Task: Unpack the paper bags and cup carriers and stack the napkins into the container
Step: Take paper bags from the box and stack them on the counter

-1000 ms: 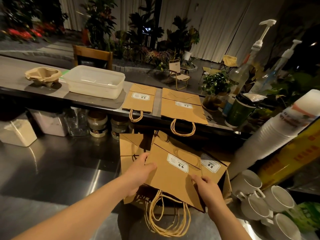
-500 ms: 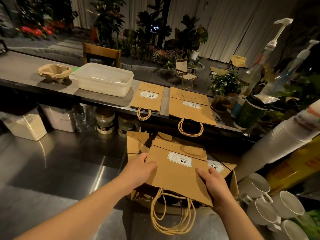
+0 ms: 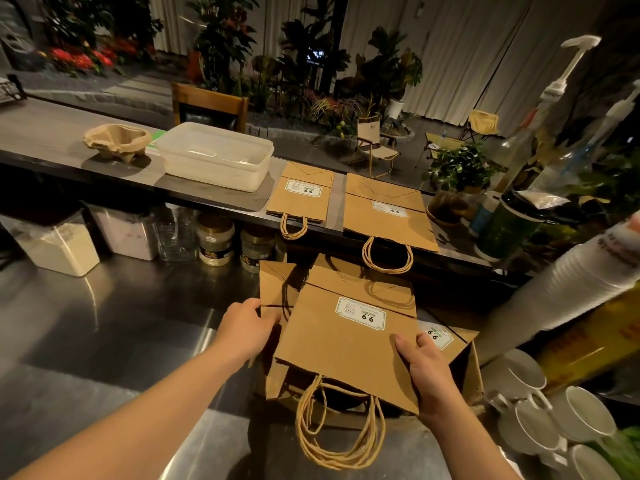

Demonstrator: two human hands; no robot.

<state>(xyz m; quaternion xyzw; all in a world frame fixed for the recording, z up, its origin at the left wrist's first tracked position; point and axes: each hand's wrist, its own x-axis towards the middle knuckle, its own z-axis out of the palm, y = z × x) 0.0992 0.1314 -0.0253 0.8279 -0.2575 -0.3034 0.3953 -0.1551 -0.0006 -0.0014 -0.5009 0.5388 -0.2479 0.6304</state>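
A flat brown paper bag (image 3: 343, 344) with a "9.9" label and twine handles is held over a pile of similar bags (image 3: 277, 292) in a cardboard box (image 3: 472, 368). My right hand (image 3: 426, 368) grips its right edge with the thumb on top. My left hand (image 3: 246, 329) holds the left edge of the narrower bag just beneath, its fingers hidden under the paper. On the raised counter lie two more flat bags (image 3: 301, 199) (image 3: 388, 216), a translucent plastic container (image 3: 214, 157) and a pulp cup carrier (image 3: 117, 142). Something pale lies inside the container.
Jars and tubs (image 3: 214, 240) line up under the raised counter. White mugs (image 3: 554, 420) and a leaning stack of plastic cups (image 3: 571, 289) crowd the right. Pump bottles (image 3: 554, 98) and a green cup (image 3: 502, 230) stand at the far right. The steel worktop (image 3: 104, 323) stretches left.
The top bag has shifted slightly right. My left hand has slid off its left edge onto the narrower bag beneath. My right hand keeps its grip.
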